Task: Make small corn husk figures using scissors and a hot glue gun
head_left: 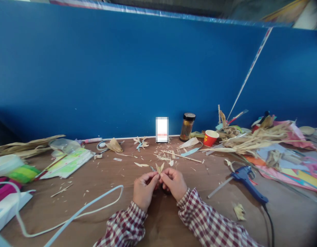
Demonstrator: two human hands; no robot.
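Note:
Close together above the brown table, my left hand [146, 188] and my right hand [175, 182] pinch one small piece of dried corn husk [160, 167] between thumbs and fingertips. Two pale points of the husk spread upward in a V; its lower part is hidden by my fingers. Something dark, perhaps scissor handles, shows partly beneath my right hand. Just beyond my fingertips lie thin husk shreds [163, 157] and a narrow stick [184, 156].
A blue glue gun [247, 180] with its cord lies at right. A red paper cup [211, 138] and a dark-lidded jar [187, 127] stand by the blue partition [122, 75]. Husks [251, 140] pile up at back right. A white cable [81, 209] loops across the left, near a power strip [9, 209].

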